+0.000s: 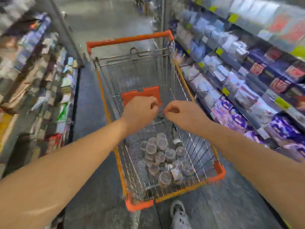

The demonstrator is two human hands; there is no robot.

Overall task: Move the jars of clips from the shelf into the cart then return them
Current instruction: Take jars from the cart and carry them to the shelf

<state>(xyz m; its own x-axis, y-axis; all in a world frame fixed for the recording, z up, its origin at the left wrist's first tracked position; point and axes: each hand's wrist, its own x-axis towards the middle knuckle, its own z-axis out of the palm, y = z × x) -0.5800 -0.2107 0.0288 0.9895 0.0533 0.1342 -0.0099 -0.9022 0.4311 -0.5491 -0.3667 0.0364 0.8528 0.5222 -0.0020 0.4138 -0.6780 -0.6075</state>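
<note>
One shoe: nearest of all, below both hands and closer to the person; it sits at the cart's near end.
Cart: a wire basket with an orange rim that runs away from the person under both forearms. It stands in the aisle between the shelves, probably so that either side is within reach.
Jars of clips: many small clear round tubs heaped on the basket floor, below the wrists and closer in than the hands. Most have their lids up and a few are tipped. Neither hand holds one. I judge that loading is done and the return has not started (the shelf stock is too blurred to confirm this).
Left hand: over the middle of the basket, fingers curled in toward the palm. I cannot tell whether it holds anything.
Right hand: just beside the left hand with a small gap between them, thumb and forefinger drawn together. A thin glint shows at the fingertips, perhaps a cart wire, but I cannot tell if it is pinched.
Seat flap: an orange panel just beyond the left knuckles.
Handle: an orange bar well beyond both hands.
Shelves: packed goods on the right hand's side, with more on the left; all of it is blurred.
</note>
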